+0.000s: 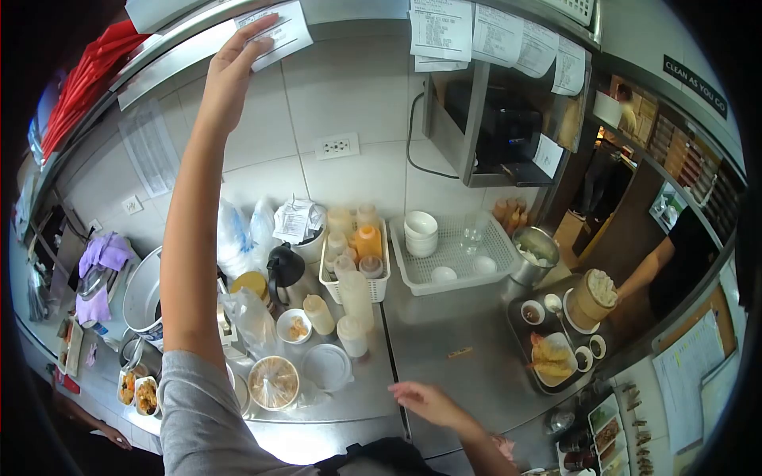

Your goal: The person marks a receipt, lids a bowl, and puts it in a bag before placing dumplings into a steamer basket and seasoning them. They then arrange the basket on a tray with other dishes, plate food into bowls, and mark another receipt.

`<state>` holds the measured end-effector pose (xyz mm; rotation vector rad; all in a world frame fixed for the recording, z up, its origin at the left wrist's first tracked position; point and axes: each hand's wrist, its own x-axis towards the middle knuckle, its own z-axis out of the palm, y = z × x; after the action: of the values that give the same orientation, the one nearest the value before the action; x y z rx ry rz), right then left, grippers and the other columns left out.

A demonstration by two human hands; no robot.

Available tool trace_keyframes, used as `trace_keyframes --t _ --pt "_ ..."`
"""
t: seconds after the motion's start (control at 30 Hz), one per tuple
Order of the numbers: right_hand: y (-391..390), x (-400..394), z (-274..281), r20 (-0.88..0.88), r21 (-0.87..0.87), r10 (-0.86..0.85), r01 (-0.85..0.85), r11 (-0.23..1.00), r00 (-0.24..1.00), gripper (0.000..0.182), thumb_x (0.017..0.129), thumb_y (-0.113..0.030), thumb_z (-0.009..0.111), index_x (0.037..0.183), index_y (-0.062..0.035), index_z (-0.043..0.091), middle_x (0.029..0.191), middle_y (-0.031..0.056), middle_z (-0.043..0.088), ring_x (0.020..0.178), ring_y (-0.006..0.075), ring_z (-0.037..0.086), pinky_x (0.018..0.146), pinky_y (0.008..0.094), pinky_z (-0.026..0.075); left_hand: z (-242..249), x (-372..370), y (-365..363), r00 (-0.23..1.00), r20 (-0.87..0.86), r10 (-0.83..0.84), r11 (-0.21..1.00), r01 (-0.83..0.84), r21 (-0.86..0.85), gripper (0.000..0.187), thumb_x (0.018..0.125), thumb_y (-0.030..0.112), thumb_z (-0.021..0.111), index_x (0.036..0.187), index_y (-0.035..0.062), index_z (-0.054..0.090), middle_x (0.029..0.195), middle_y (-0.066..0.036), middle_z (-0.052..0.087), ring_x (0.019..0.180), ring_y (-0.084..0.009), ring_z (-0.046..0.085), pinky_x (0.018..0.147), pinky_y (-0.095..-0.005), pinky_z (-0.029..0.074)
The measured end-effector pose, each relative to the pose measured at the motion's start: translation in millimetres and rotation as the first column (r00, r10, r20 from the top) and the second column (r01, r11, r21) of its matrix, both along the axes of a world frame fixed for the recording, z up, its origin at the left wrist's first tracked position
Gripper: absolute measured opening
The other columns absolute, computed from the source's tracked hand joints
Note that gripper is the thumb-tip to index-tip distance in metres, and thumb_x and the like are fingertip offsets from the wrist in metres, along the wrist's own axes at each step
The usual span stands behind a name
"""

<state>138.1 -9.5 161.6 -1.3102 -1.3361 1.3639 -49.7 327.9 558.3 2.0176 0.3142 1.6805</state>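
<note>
My left hand (228, 83) is raised high to the metal rail, with its fingers closed on a printed order slip (286, 36). Low over the steel counter is my right hand (432, 403), open and holding nothing, its fingers stretched to the left. Left of it stand a clear plastic lid or tub (326, 367) and a round container (274, 382) covered in clear plastic. Squeeze bottles (319, 314) and a small white bowl of food (294, 326) are just behind.
More order slips (440, 32) hang at the top right. A white basket (385, 278) holds sauce bottles; a perforated tray (452, 279) holds bowls. At the right, a person's arm (647, 270) reaches to a bamboo steamer (583, 305) on a dark tray with fried food. Another person's hand (115, 435) shows lower left.
</note>
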Motion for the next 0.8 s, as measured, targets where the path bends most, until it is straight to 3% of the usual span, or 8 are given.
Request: trace_keyframes --t 0.07,0.2,0.3,0.5,0.53,0.63,0.73,0.8 --pt "-22 -8 -31 0.063 -0.078 0.028 -0.023 0.997 0.998 0.028 0.093 -0.015 0.055 0.119 -0.0064 0.058 0.096 0.0009 0.062 0.088 0.0095 0.057 0.079 0.0248 0.047 -2 10 -15 0.980 0.052 -0.191 0.976 0.196 -0.100 0.042 0.089 0.008 0.049 0.130 0.0038 0.049 0.121 -0.009 0.055 0.098 -0.0156 0.057 0.084 -0.0259 0.045" --pt "-58 -14 -78 0.152 -0.120 0.066 -0.048 0.992 0.986 0.030 0.093 -0.021 0.053 0.119 -0.0071 0.059 0.098 0.0044 0.065 0.089 0.0105 0.060 0.080 0.0247 0.047 -8 30 -23 0.995 -0.051 -0.082 0.996 0.080 -0.034 0.041 0.088 0.003 0.043 0.129 0.0027 0.043 0.090 -0.007 0.058 0.066 -0.0086 0.051 0.058 -0.0239 0.046" --pt "-74 -14 -84 0.260 -0.099 0.074 -0.050 0.994 0.963 0.030 0.092 -0.022 0.053 0.117 -0.0077 0.059 0.097 0.0069 0.067 0.088 0.0141 0.062 0.080 0.0267 0.048 -8 52 -29 0.957 -0.274 0.093 0.996 -0.093 0.013 0.042 0.086 0.004 0.043 0.127 0.0126 0.046 0.084 -0.004 0.058 0.061 -0.0052 0.043 0.052 -0.0213 0.039" --pt "-82 -21 -76 0.375 -0.055 0.039 -0.020 0.998 0.926 0.030 0.090 -0.019 0.053 0.118 -0.0098 0.059 0.098 0.0089 0.066 0.090 0.0170 0.063 0.081 0.0285 0.048 13 96 -38 0.911 -0.370 0.182 0.979 -0.134 0.151 0.042 0.086 0.006 0.040 0.125 0.0176 0.047 0.084 -0.003 0.060 0.063 -0.0042 0.044 0.053 -0.0216 0.039" --pt "-83 -24 -72 0.388 -0.055 0.037 -0.017 0.998 0.921 0.030 0.091 -0.018 0.053 0.119 -0.0103 0.059 0.098 0.0086 0.066 0.090 0.0169 0.063 0.081 0.0283 0.048 19 98 -34 0.925 -0.362 0.113 0.991 -0.081 0.103 0.043 0.087 0.007 0.046 0.129 0.0179 0.045 0.098 -0.008 0.061 0.063 -0.0071 0.048 0.056 -0.0225 0.042" --pt "-84 -35 -79 0.277 0.031 -0.064 0.057 0.998 0.959 0.028 0.089 -0.021 0.052 0.113 -0.0087 0.061 0.094 0.0125 0.065 0.082 0.0260 0.063 0.076 0.0349 0.049 18 92 -29 0.926 -0.346 -0.151 0.988 0.132 -0.078 0.071 0.086 0.021 0.059 0.148 0.0191 0.022 0.109 -0.016 0.064 0.071 -0.0278 0.062 0.070 -0.0407 0.055" --pt "-90 -43 -89 0.187 0.046 -0.081 0.074 0.996 0.979 0.027 0.090 -0.020 0.053 0.113 -0.0083 0.061 0.097 0.0138 0.065 0.083 0.0265 0.064 0.076 0.0350 0.049 -33 70 -37 0.927 -0.177 0.331 0.884 -0.239 0.402 0.045 0.088 0.011 0.053 0.132 0.0152 0.042 0.116 -0.013 0.056 0.071 -0.0117 0.055 0.065 -0.0255 0.046" --pt "-95 -51 -86 0.177 0.048 -0.070 0.062 0.997 0.982 0.027 0.090 -0.020 0.054 0.113 -0.0085 0.061 0.097 0.0144 0.066 0.083 0.0272 0.064 0.076 0.0347 0.050 -95 45 -65 0.901 -0.302 0.310 0.925 -0.212 0.315 0.049 0.088 0.016 0.058 0.134 0.0122 0.040 0.128 -0.014 0.049 0.086 -0.0164 0.058 0.077 -0.0310 0.048"
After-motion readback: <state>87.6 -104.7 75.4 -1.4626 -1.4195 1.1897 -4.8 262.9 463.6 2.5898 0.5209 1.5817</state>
